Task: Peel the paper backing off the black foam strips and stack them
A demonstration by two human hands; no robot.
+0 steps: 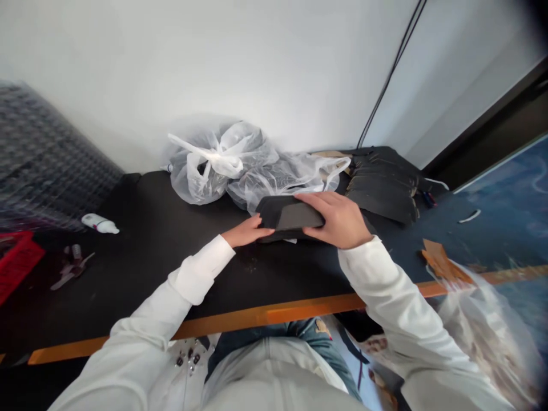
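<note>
The right hand (338, 220) gripped a dark rectangular pad (291, 217) from above, fingers spread across it, near the tabletop's (149, 274) back edge; the left hand (247, 232) pressed its end, fingers together.

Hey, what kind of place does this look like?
Probably a small workshop or assembly area. A black-topped workbench with an orange edge carries overlapping black panels and knotted plastic bags, and the left hand and right hand hold a similar black piece.
</note>
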